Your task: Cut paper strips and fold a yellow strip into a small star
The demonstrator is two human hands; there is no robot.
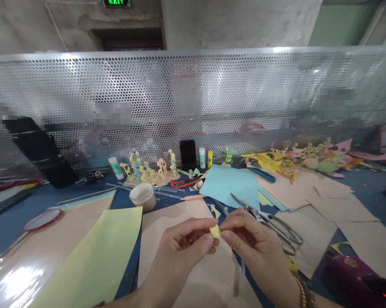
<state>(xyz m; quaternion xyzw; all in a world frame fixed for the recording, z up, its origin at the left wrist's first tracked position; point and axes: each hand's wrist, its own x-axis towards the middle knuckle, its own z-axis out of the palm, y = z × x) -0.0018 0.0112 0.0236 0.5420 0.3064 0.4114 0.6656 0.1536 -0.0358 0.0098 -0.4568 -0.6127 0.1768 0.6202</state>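
Observation:
Between my two hands is a small piece of yellow paper (215,232). My left hand (189,244) pinches its left side with thumb and fingers. On its right side, the fingertips of my right hand (247,239) close on the edge. Both hands hover over a large beige sheet (173,218). Beside my right hand lie scissors (270,222), partly behind it. Small yellow scraps (215,210) lie just beyond my fingers, and a blue sheet (231,186) is farther back.
At left are a yellow sheet (93,252) and a round red-rimmed mirror-like disc (43,220). A white-topped tub (142,196), paper figures (151,169), a red cutter (184,183) and a phone (188,154) stand or lie behind. A perforated metal screen (193,94) borders the table.

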